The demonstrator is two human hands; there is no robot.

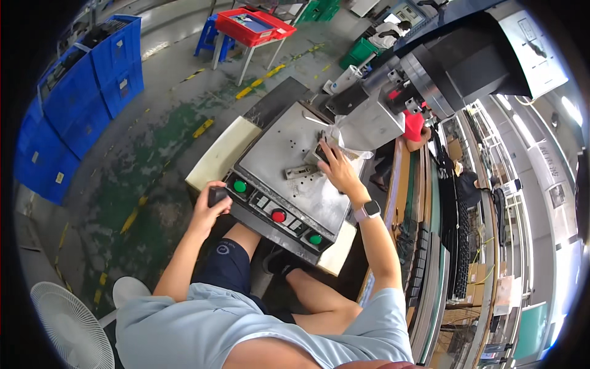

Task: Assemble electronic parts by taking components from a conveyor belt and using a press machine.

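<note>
My left hand is closed around a small black block-shaped part, just off the left front corner of the machine's metal worktable. My right hand reaches across the right side of that table. Its fingers are stretched and apart over a dark part at a fixture below the machine head; the fingers partly cover it. Beside those fingertips, a small metal fixture block lies on the plate. Along the front panel sit a green button, a red button and another green button.
The machine's grey head overhangs the far right of the table. Blue bins are stacked at left. A red tray rests on a stand beyond. A white fan stands low left. Co-workers are at the right.
</note>
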